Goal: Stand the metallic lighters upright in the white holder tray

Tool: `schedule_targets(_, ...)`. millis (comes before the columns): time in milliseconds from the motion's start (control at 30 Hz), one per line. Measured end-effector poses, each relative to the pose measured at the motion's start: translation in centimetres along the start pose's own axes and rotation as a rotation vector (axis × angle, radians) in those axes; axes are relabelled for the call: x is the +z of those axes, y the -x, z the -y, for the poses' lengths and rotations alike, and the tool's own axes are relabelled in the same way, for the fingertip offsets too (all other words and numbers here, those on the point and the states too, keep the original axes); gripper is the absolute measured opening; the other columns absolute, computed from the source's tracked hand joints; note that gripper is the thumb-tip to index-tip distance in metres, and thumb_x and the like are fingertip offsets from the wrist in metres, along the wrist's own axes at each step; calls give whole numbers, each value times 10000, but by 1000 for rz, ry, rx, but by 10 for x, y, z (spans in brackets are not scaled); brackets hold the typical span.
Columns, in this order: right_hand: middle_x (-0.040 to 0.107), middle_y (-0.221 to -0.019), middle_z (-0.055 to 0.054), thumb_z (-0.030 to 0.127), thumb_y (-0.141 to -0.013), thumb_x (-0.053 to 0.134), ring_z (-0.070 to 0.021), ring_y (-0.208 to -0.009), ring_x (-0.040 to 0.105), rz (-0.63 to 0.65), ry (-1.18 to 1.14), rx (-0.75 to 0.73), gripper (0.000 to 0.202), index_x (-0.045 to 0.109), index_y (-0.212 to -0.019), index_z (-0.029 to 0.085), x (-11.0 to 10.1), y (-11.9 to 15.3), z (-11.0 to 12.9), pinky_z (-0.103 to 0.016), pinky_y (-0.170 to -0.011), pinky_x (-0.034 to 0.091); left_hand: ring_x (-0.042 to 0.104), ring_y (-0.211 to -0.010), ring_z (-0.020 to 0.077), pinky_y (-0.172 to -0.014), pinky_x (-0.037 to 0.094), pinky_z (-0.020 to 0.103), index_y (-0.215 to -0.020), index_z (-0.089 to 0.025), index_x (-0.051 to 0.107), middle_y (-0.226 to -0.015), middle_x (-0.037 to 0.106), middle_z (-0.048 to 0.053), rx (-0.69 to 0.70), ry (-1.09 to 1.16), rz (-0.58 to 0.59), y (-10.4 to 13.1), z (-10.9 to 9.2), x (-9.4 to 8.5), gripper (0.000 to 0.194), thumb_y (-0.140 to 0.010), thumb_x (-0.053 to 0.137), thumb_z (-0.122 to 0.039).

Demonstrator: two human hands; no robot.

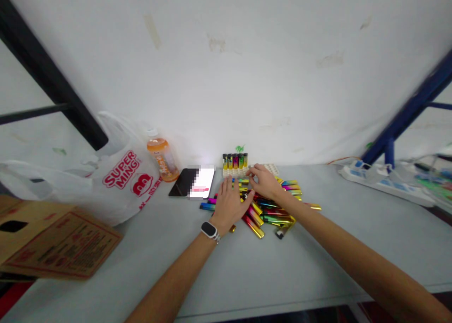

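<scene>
A heap of shiny metallic-coloured lighters (254,215) lies loose on the grey table. Behind it, against the wall, is a white tray with holes (271,169), and a row of several lighters (235,161) stands upright at its left end. My left hand (230,205), with a watch on the wrist, rests over the left side of the heap, fingers stretched forward and thumb apart. Over the back of the heap, close to the tray's front edge, my right hand (264,181) has its fingers bent together. Whatever lies between its fingertips is too small to make out.
Left of the heap lies a tablet (183,182) with a lit screen. Beyond it stand an orange drink bottle (162,158), a white plastic bag (116,186) and a cardboard box (67,243). A power strip (384,184) lies at right, by a blue metal post (406,111).
</scene>
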State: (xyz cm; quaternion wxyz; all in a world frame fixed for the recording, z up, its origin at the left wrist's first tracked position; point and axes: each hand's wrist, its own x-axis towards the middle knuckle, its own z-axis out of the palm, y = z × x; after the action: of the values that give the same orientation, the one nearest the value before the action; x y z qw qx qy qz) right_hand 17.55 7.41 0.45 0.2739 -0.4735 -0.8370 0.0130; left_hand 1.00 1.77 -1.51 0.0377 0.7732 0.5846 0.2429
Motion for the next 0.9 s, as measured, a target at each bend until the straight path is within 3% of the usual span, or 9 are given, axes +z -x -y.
schedule_targets(133,637,-907,-77,149,-830,546,-196,-914,581,146,-5,-66,209,703,-968,153,-3,-8,6,-291,-869,427,355,-1423,355,-1162,288,499,-1387,6,426,-1483,397,302,-99,46,17,0,13,-3,648,-962,365,-480)
schedule_targets(300,697,-986,-117,248,-797,626,-234,-920,625,320,72,-114,278,737,-1039,168,-1,-28,15,-305,-833,450,367,-1431,278,-1164,321,469,-1320,-116,509,-1496,443,189,-23,347,22,-2,30,0,467,-974,334,-376)
schedule_targets(500,754,-847,-85,237,-704,644,-232,-726,659,502,146,-33,282,773,-952,200,0,-53,18,-286,-650,456,455,-1375,217,-1143,381,414,-1401,-148,447,-1470,494,132,-188,535,-96,-6,44,-6,501,-996,240,-358)
schedule_targets(600,749,-776,-75,208,-640,662,-210,-621,633,573,154,-3,271,777,-884,195,-2,-62,21,-276,-568,429,503,-1332,217,-1129,397,412,-1391,-157,460,-1424,542,126,-260,622,-104,1,47,-11,482,-969,305,-330)
schedule_targets(800,686,-652,-47,277,-566,740,-170,-520,556,630,144,56,196,738,-736,181,-5,-68,20,-271,-518,390,517,-1303,213,-1135,381,402,-1346,-131,493,-1388,562,136,-191,486,-39,13,40,-14,455,-916,368,-212)
schedule_targets(900,667,-661,-46,327,-627,727,-163,-541,542,579,126,37,191,699,-737,173,-5,-62,9,-268,-532,385,557,-1235,229,-1104,407,408,-1312,-111,521,-1313,595,152,-90,333,-24,13,35,-15,441,-908,359,-182)
